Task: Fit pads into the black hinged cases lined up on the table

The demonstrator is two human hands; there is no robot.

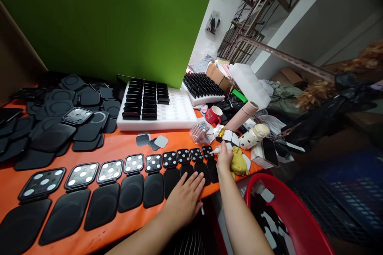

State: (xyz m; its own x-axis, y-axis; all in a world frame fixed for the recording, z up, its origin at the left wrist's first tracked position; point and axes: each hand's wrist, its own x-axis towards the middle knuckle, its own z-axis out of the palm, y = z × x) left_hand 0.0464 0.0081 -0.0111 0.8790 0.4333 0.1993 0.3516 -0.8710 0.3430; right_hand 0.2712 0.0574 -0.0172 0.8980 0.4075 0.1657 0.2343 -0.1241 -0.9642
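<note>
A row of black hinged cases (134, 179) lies open along the front of the orange table (119, 147), each lid showing white dots. My left hand (186, 197) lies flat with fingers spread on the lower pads of the cases at the right end of the row. My right hand (224, 158) is closed round a small white tube (220, 150) whose tip points at the last case (207, 152) on the right. A yellow cloth (238, 162) lies just right of that hand.
A pile of black pads (56, 119) covers the left of the table. White foam trays (155, 107) with black parts stand at the back. A red mug (214, 114), a cardboard tube and clutter sit at right. A red basin (287, 215) is below.
</note>
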